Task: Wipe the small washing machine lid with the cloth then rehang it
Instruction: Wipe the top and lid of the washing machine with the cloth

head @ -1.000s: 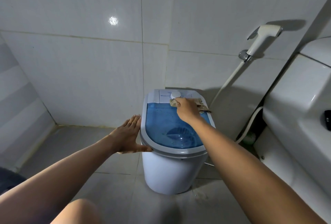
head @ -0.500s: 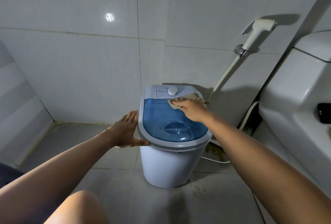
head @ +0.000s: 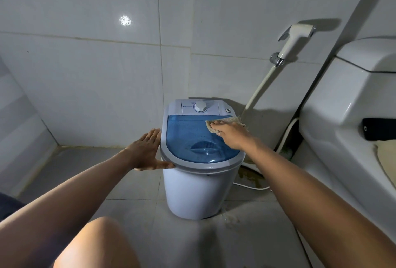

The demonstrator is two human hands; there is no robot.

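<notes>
Cloth [head: 227, 122] has slid right along the lid's far edge since a second ago, off the dial side toward the right rim.
Right hand [head: 230, 133] presses the tan cloth on the blue translucent lid [head: 192, 137], fingers curled over it. Left hand [head: 147, 151] lies flat, fingers straight, against the grey rim of the small washing machine [head: 197, 190]. Timer dial [head: 200, 106] uncovered on the rear panel. Bidet sprayer [head: 293, 40] hangs on the wall; toilet tank [head: 342, 107] at right.

Bare forearms, bare knee [head: 102, 231], dark garment [head: 8, 205] at left edge.
</notes>
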